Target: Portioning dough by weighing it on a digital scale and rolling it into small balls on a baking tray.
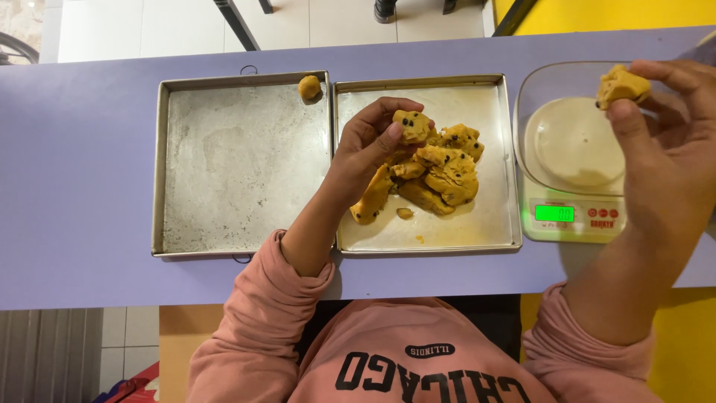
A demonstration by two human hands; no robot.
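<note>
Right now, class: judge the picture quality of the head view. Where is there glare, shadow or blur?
Head view: light is even and soft; the scale's green display glows too bright to read; the right tray shows a mild sheen; the left hand casts a faint shadow on the dough pile; the right hand, nearer the edge, looks slightly soft and stretched.

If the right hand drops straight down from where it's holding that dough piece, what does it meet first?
Most likely the clear bowl on the kitchen scale: the right hand holds its dough piece over the bowl's rim, though height above it is unclear.
</note>
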